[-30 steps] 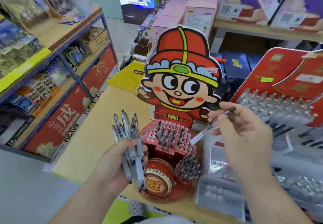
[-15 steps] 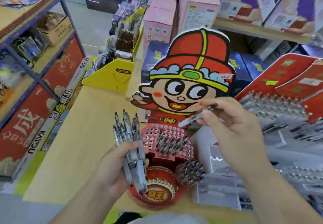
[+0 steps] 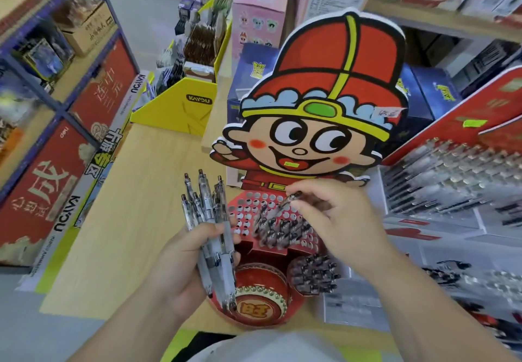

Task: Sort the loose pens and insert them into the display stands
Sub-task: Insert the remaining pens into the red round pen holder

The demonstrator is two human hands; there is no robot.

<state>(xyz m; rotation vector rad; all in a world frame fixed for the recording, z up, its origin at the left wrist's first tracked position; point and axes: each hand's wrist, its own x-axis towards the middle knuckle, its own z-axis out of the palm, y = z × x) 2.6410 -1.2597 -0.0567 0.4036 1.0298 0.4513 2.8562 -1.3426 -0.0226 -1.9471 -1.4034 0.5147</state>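
Down from beside the cartoon figure, the right hand (image 3: 343, 220) has brought its single pen (image 3: 278, 206), pinched in the fingertips, tip-first over the red display stand (image 3: 245, 220) and its holes. Left hand (image 3: 180, 271), nearer, grips a bundle of pens (image 3: 210, 229) upright, just left of the stand.

We're in a stationery shop: stocked shelving (image 3: 65, 59) on the left with boxed goods, pink cartons (image 3: 260, 14) stacked behind, a cartoon-character pen display stand (image 3: 319, 124) on the wooden counter (image 3: 135, 220), racks of pens (image 3: 452, 175) along its right edge.
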